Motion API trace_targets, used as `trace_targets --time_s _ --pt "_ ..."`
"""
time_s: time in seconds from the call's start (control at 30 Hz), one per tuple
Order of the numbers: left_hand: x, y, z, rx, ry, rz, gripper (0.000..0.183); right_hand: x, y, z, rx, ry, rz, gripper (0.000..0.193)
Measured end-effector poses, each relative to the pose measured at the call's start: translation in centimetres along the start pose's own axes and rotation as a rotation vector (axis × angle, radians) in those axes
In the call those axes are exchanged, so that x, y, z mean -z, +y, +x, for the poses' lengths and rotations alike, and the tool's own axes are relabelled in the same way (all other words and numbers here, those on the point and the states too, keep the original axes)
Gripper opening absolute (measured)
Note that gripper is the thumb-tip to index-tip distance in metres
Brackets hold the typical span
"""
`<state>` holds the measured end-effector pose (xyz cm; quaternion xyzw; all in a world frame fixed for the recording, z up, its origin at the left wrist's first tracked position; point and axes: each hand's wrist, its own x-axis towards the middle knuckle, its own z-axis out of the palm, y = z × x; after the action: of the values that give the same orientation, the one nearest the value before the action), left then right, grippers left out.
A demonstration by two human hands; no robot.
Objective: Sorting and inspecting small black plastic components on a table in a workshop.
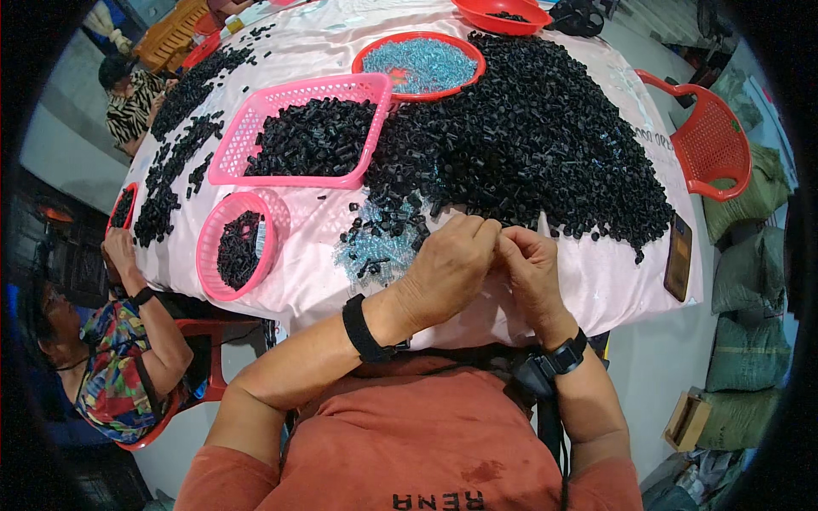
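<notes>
Both hands meet at centre frame, just over the near edge of the bench (596, 281). The left hand (447, 268) comes in from the lower left, forearm angled up, black wristband (365, 330) on the wrist, fingers curled and pinched toward the right hand (532, 272). That one rises from the lower right, black watch (562, 358) on the wrist, fingertips closed against the left's. Whatever small piece sits between them is hidden, so I cannot tell what they grip. Just left of the hands lies a scatter of small blue parts (375, 247) mixed with black ones. Right above the knuckles spreads the big heap of small black parts (528, 136). Upper left of centre, a pink rectangular basket (302, 85) holds more black parts; a round pink basket (213, 255) sits at the left edge.
</notes>
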<state>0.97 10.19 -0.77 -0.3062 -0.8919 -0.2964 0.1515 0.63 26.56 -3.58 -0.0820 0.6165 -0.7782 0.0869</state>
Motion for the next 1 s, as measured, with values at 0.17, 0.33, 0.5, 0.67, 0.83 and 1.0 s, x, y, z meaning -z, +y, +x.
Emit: trace_targets --time_s 0.17,0.33,0.5,0.67,0.83,1.0 --pt "0.3 -0.3 0.4 -0.032 0.054 -0.036 0.032 -0.5 -0.4 -0.1 -0.013 0.025 0.031 0.02" --pt "2.0 -3.1 1.5 0.022 0.234 0.052 0.027 -0.3 -0.3 0.2 -0.081 0.081 0.103 0.023" --pt "7.9 -8.1 3.2 0.085 0.612 0.466 0.031 -0.4 -0.6 0.2 -0.091 0.075 0.048 0.025" --pt "7.1 -7.4 1.9 0.165 0.341 0.106 0.009 -0.5 -0.5 0.2 -0.089 0.086 0.098 0.021" --pt "3.4 -5.8 0.4 0.21 -0.02 0.142 0.009 -0.5 0.2 0.3 -0.097 0.076 0.096 0.02" --pt "2.2 -5.2 0.6 0.266 -0.002 0.211 0.013 -0.7 0.1 0.2 -0.126 0.069 0.132 0.02"
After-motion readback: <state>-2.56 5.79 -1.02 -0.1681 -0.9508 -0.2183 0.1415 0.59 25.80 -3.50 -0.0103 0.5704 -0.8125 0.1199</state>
